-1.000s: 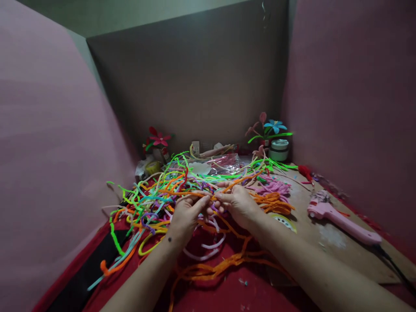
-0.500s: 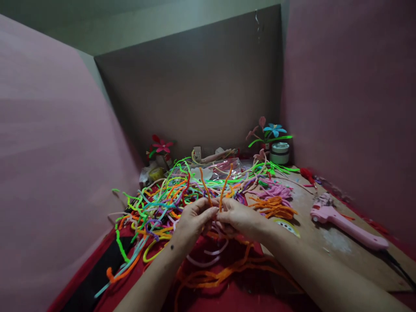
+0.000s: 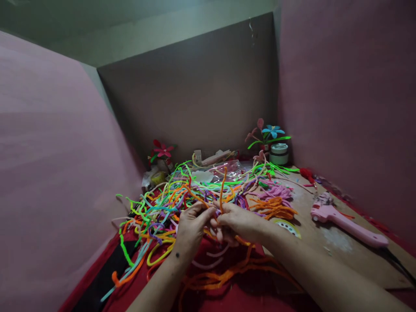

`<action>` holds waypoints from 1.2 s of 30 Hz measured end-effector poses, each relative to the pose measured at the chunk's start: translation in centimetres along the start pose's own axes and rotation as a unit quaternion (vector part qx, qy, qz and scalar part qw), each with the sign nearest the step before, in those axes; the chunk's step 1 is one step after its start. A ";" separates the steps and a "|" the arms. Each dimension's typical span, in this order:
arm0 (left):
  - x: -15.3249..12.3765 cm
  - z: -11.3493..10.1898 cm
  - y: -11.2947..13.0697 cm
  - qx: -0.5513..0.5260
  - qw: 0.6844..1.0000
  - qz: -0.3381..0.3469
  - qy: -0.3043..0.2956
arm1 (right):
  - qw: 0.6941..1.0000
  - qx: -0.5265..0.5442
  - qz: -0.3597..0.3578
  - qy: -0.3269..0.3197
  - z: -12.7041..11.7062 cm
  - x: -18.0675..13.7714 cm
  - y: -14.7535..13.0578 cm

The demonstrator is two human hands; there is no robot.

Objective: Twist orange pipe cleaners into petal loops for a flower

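An orange pipe cleaner (image 3: 222, 186) is pinched between my two hands, one end standing up above the fingers. My left hand (image 3: 194, 223) is closed on it with thumb and forefinger; another orange length leans up to the left from there. My right hand (image 3: 238, 221) grips it close beside the left, fingertips almost touching. Where the lengths meet is hidden by the fingers. Loose orange pipe cleaners (image 3: 224, 275) lie below the hands on the red cloth (image 3: 156, 290). A tangled heap of coloured pipe cleaners (image 3: 165, 195) spreads behind and left.
On the board (image 3: 354, 260) at right lie a pink glue gun (image 3: 347, 225), a bundle of orange pipe cleaners (image 3: 276, 208), a pink bundle (image 3: 276, 190) and a tape roll (image 3: 287, 227). Pipe-cleaner flowers (image 3: 273, 131) and a pale jar (image 3: 278, 154) stand at the back. Pink panels (image 3: 344, 108) flank the table.
The left orange length has tipped down leftward from nearly upright, while the right one still stands. My fingers have shifted slightly around the pipe cleaner, and the view has tilted a little.
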State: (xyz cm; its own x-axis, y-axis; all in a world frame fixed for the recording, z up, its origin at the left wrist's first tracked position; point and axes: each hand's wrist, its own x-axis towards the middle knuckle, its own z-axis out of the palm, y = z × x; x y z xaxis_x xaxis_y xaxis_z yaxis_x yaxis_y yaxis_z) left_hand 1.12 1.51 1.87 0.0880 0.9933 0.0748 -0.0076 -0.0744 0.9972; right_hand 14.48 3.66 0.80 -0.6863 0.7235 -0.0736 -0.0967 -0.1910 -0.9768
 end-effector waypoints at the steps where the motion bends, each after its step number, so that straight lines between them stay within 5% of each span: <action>1: 0.0 -0.1 -0.1 -0.008 1.000 0.010 0.004 | 1.000 0.021 -0.003 -0.013 0.0 0.0 -0.1; 11: 0.2 -0.3 -0.6 -0.073 0.997 0.028 -0.015 | 0.991 0.123 0.006 -0.057 -0.1 0.2 -0.1; 22: 0.1 -0.4 -1.1 0.029 0.995 -0.053 -0.073 | 0.993 -0.033 0.115 0.011 0.6 0.0 0.5; 28: 0.2 -0.9 -0.4 -0.029 0.999 -0.020 -0.025 | 0.995 0.086 0.026 -0.045 -0.2 0.3 0.8; 36: 0.7 -2.1 -0.2 -0.109 0.994 -0.027 0.011 | 0.973 0.228 -0.019 0.030 -0.3 0.1 0.8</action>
State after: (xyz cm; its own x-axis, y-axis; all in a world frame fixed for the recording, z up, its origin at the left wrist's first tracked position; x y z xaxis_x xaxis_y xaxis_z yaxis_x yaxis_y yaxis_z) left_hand -0.93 2.45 1.75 0.0726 0.9972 0.0189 -0.2199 -0.0025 0.9755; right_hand 14.52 3.80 -0.06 -0.6346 0.7702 -0.0636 -0.4398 -0.4276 -0.7898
